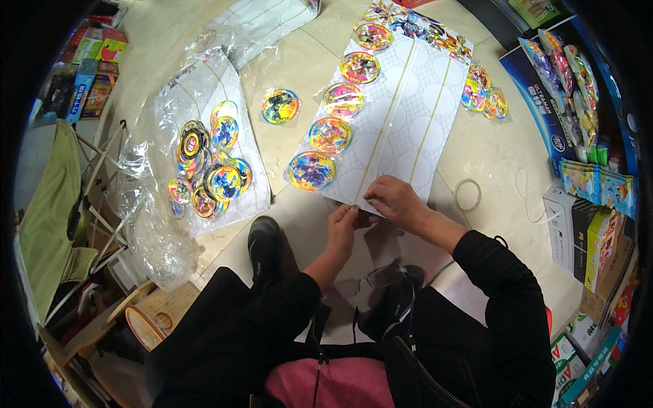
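Note:
A long white cardboard sheet (381, 143), with lengthwise yellowish strips, pale circles and a colourful printed top, lies before me. My left hand (342, 228) pinches its near edge. My right hand (400, 202) is bent over the same edge by a strip's end, fingertips pressed together; whatever is between them is too small to make out. Down the sheet's left side runs a column of round picture cards in clear wrapping (330, 135). More wrapped round cards (476, 92) show past its right edge. One round card (280, 107) lies alone on the floor to the left.
A second white sheet (253, 163) at left bears piled round cards (224, 183), with crumpled clear plastic (153, 224) beside it. A tape ring (468, 195) lies on the tiles at right. Shelves and boxes (568, 224) line the right; a green folding chair (51, 211) stands left.

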Motion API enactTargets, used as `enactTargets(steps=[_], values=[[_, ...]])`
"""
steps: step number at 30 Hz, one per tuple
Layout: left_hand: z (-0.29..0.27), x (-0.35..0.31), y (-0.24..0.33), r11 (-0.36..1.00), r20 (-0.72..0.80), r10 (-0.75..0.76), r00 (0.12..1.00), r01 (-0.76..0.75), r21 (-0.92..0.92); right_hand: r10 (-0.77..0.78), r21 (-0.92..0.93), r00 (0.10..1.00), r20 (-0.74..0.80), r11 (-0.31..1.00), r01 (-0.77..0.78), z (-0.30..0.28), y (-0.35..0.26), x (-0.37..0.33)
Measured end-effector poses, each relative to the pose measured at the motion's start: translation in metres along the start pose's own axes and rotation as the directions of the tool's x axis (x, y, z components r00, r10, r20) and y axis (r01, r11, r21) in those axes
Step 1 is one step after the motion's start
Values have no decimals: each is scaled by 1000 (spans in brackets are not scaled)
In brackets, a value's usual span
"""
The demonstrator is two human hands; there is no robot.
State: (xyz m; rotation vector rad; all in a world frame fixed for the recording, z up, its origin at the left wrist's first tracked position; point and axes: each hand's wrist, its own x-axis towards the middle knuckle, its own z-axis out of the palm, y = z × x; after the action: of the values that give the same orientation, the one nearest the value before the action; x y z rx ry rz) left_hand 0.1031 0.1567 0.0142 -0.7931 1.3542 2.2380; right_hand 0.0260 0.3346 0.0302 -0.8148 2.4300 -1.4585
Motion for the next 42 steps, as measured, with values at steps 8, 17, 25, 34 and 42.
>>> enactTargets(steps=[8,17,25,34,42], values=[[-13,8,6,971,47,218,975,-222,87,-135,53,988,81,990,131,-7,-10,25],[-16,7,8,953,89,233,968,-246,177,-141,64,983,121,989,134,-4,-14,32],[-11,5,11,963,81,227,970,-237,131,-141,41,984,109,990,137,0,-11,34],[-14,7,8,968,97,191,977,-204,147,-88,56,988,126,995,81,4,-2,34],[-15,10,5,970,99,187,977,-200,140,-52,146,988,144,989,31,-3,-7,32]])
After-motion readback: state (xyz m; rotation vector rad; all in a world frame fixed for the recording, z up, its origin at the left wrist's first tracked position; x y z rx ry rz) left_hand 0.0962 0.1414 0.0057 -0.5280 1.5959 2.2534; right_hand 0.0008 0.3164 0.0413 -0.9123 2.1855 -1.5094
